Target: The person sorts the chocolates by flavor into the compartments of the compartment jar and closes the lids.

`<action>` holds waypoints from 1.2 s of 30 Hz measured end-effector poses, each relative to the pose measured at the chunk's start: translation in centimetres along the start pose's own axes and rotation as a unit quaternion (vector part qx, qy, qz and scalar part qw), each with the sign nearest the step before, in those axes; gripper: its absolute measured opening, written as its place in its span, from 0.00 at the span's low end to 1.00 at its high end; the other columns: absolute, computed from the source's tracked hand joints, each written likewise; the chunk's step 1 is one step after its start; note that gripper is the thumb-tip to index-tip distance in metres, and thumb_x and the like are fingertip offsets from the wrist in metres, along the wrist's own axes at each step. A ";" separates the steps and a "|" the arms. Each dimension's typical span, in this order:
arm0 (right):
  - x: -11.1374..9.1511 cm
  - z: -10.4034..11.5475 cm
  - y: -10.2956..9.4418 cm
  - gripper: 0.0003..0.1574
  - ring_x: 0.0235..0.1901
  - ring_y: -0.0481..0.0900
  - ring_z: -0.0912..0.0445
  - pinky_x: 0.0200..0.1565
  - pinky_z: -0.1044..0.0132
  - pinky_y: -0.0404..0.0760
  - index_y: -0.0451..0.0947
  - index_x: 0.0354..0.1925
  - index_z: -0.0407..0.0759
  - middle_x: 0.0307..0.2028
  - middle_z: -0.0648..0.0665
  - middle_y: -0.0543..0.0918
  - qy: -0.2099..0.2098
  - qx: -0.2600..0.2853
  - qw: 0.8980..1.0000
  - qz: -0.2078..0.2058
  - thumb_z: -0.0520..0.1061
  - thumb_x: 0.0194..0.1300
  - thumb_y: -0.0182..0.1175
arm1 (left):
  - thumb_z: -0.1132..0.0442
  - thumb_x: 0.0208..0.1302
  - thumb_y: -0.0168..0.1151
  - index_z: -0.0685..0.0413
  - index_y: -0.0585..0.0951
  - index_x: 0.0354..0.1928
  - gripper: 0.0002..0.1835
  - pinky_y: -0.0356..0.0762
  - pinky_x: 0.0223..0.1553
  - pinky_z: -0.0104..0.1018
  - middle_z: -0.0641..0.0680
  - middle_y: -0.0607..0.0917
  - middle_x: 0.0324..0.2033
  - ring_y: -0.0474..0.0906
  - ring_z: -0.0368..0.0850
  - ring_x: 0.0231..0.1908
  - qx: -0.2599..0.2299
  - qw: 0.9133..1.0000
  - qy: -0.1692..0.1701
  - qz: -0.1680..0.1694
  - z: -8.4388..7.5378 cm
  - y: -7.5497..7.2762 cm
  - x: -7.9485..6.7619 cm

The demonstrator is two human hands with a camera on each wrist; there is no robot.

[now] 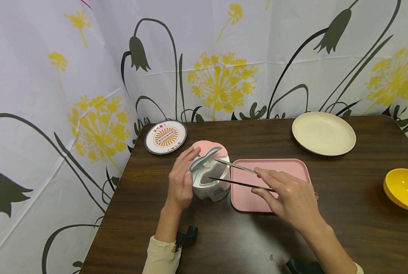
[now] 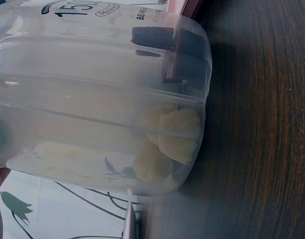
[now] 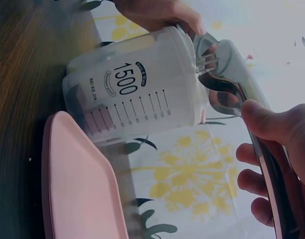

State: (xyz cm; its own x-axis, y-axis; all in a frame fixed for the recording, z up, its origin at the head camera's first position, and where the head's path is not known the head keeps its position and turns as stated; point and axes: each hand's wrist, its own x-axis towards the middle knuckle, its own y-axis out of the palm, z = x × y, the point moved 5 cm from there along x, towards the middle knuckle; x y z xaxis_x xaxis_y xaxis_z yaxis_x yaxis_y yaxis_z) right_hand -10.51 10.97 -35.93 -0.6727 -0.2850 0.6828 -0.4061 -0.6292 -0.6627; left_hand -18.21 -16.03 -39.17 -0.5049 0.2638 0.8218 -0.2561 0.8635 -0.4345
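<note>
A translucent storage jar marked 1500 stands on the table, its grey flip lid raised and a pink section of the top behind it. My left hand rests along the jar's left side with fairly straight fingers beside the lid. In my right hand is a pair of metal tongs, with one fork-shaped tip and one spoon-shaped tip. The spread tips are right at the jar's opening, and nothing shows between them. Several pale, rounded pieces lie at the bottom, seen through the wall; dark shapes also show through it.
A pink tray lies right beside the jar, under the right hand. Behind stand a patterned plate at left and a cream plate at right. A yellow bowl is at the far right. A flowered cloth hangs behind the table.
</note>
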 end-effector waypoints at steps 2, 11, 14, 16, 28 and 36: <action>-0.2 -0.2 -0.1 0.31 0.34 0.85 0.54 0.28 0.55 0.81 0.82 0.57 0.46 0.43 0.50 0.87 0.010 -0.010 1.000 0.007 0.64 0.65 0.59 | 0.60 0.64 0.34 0.68 0.80 0.52 0.28 0.62 0.64 0.57 0.63 0.80 0.57 0.71 0.64 0.61 0.000 1.000 0.000 0.000 0.0 0.0 0.0; -1.4 -1.4 -0.5 0.35 0.29 0.82 0.60 0.19 0.58 0.75 0.80 0.58 0.48 0.42 0.54 0.86 0.048 -0.028 0.998 0.007 0.69 0.64 0.56 | 0.60 0.63 0.34 0.68 0.80 0.53 0.29 0.62 0.64 0.57 0.63 0.80 0.57 0.71 0.63 0.61 0.002 1.000 -0.001 0.000 -0.1 -0.1 0.1; -2.1 -2.1 -0.8 0.34 0.27 0.81 0.62 0.18 0.60 0.73 0.80 0.57 0.50 0.40 0.56 0.85 0.068 -0.033 0.997 0.006 0.65 0.58 0.63 | 0.60 0.63 0.34 0.69 0.80 0.53 0.28 0.62 0.64 0.56 0.63 0.80 0.57 0.71 0.63 0.61 0.001 1.000 -0.002 -0.001 -0.1 -0.2 0.1; -2.7 -2.6 -1.0 0.34 0.26 0.81 0.62 0.18 0.60 0.72 0.80 0.57 0.51 0.39 0.57 0.84 0.083 -0.038 0.996 0.008 0.60 0.53 0.69 | 0.61 0.63 0.34 0.68 0.80 0.53 0.28 0.62 0.65 0.56 0.63 0.80 0.57 0.71 0.63 0.61 0.001 1.000 -0.004 0.001 -0.1 -0.1 0.1; -7.0 -6.8 -2.2 0.33 0.23 0.75 0.60 0.19 0.60 0.65 0.82 0.53 0.52 0.29 0.56 0.82 0.219 -0.071 0.972 0.039 0.53 0.46 0.76 | 0.60 0.64 0.34 0.68 0.80 0.53 0.29 0.61 0.65 0.55 0.63 0.80 0.57 0.70 0.63 0.62 0.001 1.000 -0.008 0.003 0.0 -0.1 0.1; -9.5 -9.6 -3.5 0.36 0.28 0.80 0.49 0.21 0.50 0.70 0.81 0.56 0.48 0.37 0.48 0.83 0.297 -0.089 0.950 0.047 0.57 0.50 0.74 | 0.60 0.63 0.34 0.68 0.80 0.52 0.29 0.62 0.65 0.55 0.63 0.80 0.57 0.71 0.64 0.61 0.002 1.000 -0.003 0.002 -0.1 -0.1 0.1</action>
State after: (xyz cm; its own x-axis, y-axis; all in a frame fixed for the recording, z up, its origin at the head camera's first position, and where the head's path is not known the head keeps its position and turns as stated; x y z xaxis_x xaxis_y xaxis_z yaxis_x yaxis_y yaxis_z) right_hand -8.68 22.82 -43.04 -0.9201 0.1570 0.3588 -0.3889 -0.4742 -0.7899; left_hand -18.18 -16.03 -39.00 -0.5104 0.2640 0.8184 -0.2580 0.8608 -0.4386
